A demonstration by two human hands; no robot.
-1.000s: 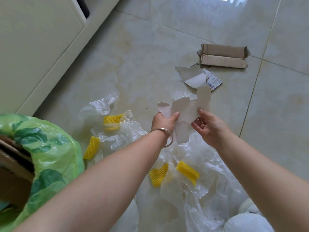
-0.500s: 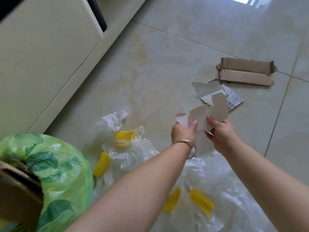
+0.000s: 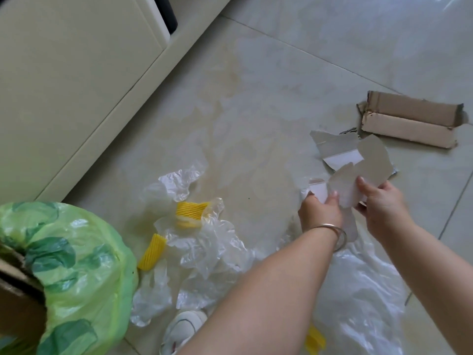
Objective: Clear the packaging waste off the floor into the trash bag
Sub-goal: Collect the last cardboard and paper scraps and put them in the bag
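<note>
Both hands, left point(image 3: 321, 213) and right point(image 3: 381, 208), still grip the torn card point(image 3: 358, 175) in their fingers (above the floor point(image 3: 256, 98)), now farther from the bag point(image 3: 76, 265) than 1 s ago.

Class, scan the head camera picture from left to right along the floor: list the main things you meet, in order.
Green trash bag → yellow foam sleeve → left hand → right hand → brown cardboard piece. The clear plastic wrap and grey card scraps overlap others, so they are left out.

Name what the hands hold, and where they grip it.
Both hands pinch torn grey card pieces at their near edges: left hand, right hand.
</note>
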